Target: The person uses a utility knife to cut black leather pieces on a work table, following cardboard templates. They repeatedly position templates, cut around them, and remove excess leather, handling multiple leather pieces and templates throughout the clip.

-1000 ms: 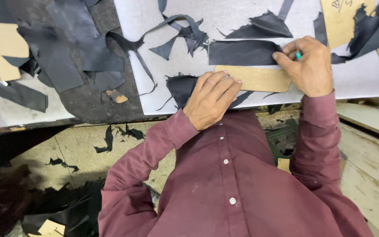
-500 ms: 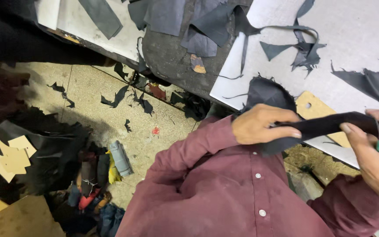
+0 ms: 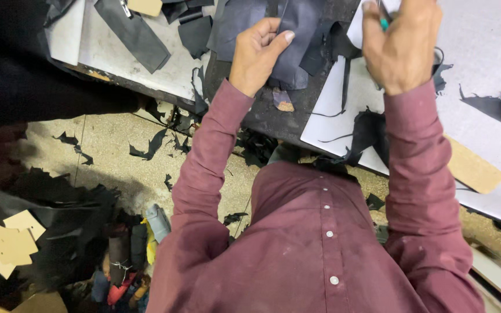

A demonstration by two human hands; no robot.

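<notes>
Now, by parts:
Left hand [image 3: 257,53]: raised over the near edge of the dark surface [image 3: 262,116]; thumb and fingers [image 3: 278,39] pinch the edge of a dark blue leather piece [image 3: 297,35].
Leather piece: lies on the dark surface near its far edge, partly under the left hand, with more dark offcuts beside it.
Right hand [image 3: 402,43]: up at the far edge of the white board [image 3: 488,52], fingers curled together around a teal-tipped tool [image 3: 383,23]; whether they also grip leather cannot be told.
White board: lies to the right of the dark surface, with black scraps [image 3: 497,107] scattered on it.
Tan pattern [image 3: 474,169]: flat on the board's near edge, just right of the right sleeve.
Black strip [image 3: 133,35]: lies slantwise on a pale board at the far left corner.
Small tan scrap [image 3: 284,104]: on the dark surface, just below the left hand.
Floor [image 3: 111,145]: littered with black offcuts; a black heap with tan card shapes [image 3: 13,240] sits at the lower left, with rolled materials [image 3: 140,243] beside it.
Shirt [image 3: 320,243]: maroon, buttoned, filling the lower middle.
</notes>
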